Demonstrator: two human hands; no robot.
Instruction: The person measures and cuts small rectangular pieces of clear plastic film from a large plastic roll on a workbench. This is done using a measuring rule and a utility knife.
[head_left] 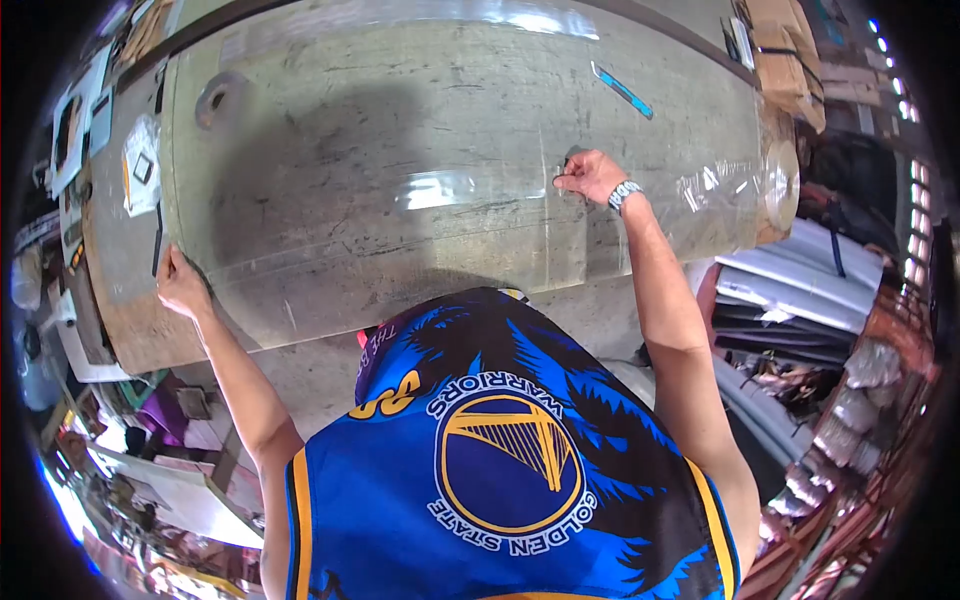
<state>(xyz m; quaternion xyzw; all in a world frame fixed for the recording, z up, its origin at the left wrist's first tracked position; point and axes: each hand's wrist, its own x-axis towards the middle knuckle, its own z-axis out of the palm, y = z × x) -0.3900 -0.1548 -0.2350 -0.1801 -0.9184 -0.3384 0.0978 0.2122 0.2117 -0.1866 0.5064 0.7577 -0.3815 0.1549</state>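
A clear plastic sheet (350,215) lies over the grey worktable (480,110), with light glaring off it. At its left edge, my left hand (183,285) is closed, thumb and fingers pinched together at the sheet's border. My right hand (592,178), with a metal watch on the wrist, is closed in a pinch over the sheet right of the table's middle. What its fingertips hold is too small to name. A blue cutter knife (622,90) lies beyond my right hand. A roll of tape (218,101) shows at the back left.
A plastic bag (141,165) lies on the table's left end. Clear scraps (718,187) and a clear tape roll (780,185) are at the right end. A brown cardboard package (785,60) sits at the back right. Silvery sheets (800,275) are stacked beside the table at right.
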